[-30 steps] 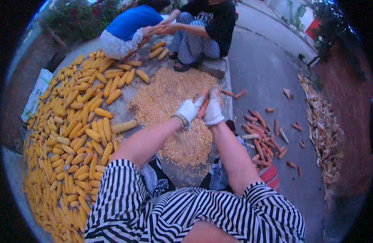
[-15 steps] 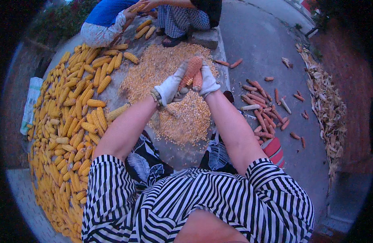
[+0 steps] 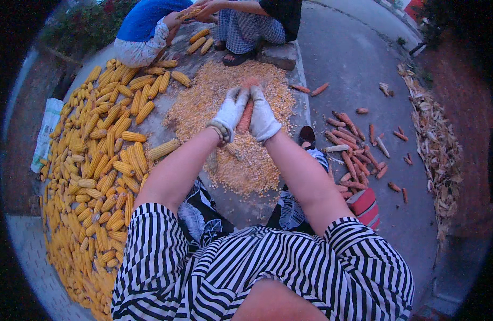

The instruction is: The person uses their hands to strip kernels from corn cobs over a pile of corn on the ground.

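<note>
My left hand (image 3: 230, 113) and my right hand (image 3: 263, 119), both in whitish work gloves, are pressed together, closed around a reddish corncob (image 3: 245, 119) that shows between the palms. Another reddish cob end (image 3: 251, 82) sticks out past the fingertips; whether it belongs to a second cob is hidden by the gloves. Beneath my hands spreads a pile of loose yellow corn kernels (image 3: 198, 88). A yellow ear of corn (image 3: 163, 150) lies beside my left forearm.
At left is a big heap of yellow corn ears (image 3: 102, 160). Stripped reddish cobs (image 3: 359, 160) lie at right near a red striped cushion (image 3: 365, 206). Dry husks (image 3: 434, 144) line the far right. Across the pile, two people sit, one person's hands (image 3: 203, 10) around an ear.
My hands have come together around the cobs and turned them. The cob that stood high between them is now mostly covered by the gloves. The view has shifted slightly.
</note>
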Tool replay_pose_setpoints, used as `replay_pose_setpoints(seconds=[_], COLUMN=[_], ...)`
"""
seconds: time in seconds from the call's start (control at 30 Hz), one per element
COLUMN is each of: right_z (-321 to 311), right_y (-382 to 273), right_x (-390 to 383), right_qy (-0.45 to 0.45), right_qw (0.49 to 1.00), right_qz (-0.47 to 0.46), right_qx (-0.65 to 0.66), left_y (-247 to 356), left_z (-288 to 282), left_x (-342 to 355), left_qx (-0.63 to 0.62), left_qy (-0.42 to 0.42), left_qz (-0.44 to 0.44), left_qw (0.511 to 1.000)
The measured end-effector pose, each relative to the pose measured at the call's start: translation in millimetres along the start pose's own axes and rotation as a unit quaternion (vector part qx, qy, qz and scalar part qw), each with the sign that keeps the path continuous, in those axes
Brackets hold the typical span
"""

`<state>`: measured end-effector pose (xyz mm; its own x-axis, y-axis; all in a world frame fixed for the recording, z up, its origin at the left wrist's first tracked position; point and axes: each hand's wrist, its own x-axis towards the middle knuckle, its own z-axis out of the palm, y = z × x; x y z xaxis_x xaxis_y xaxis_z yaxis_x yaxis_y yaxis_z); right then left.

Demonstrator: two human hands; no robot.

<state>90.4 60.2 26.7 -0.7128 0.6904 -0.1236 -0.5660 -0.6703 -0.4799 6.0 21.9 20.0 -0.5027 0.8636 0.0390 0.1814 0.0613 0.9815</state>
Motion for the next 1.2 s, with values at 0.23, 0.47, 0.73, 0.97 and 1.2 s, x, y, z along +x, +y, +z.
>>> replay_pose_setpoints(seconds=[0.23, 0.47, 0.73, 0.97, 1.2], right_z=[-24, -2, -17, 4, -83], right_y=[-4, -22, -51, -53, -96], right_x=[13, 1, 6, -19, -19], right_qy=[-0.038, -0.035, 0.072, -0.026, 0.154], right_qw=[0.999, 0.997, 0.932, 0.921, 0.939], right_qz=[-0.020, 0.040, 0.000, 0.002, -0.075], right_qx=[-0.004, 0.048, -0.354, -0.388, -0.298], left_y=[11, 28, 27, 32, 33], left_z=[1, -24, -66, -57, -46], left_x=[3, 1, 8, -7, -10], left_qx=[0.068, -0.095, -0.335, -0.138, -0.054], left_qy=[-0.080, -0.177, -0.231, -0.323, -0.271], left_qz=[0.027, -0.076, -0.286, -0.314, -0.260], left_qw=[0.994, 0.977, 0.867, 0.882, 0.925])
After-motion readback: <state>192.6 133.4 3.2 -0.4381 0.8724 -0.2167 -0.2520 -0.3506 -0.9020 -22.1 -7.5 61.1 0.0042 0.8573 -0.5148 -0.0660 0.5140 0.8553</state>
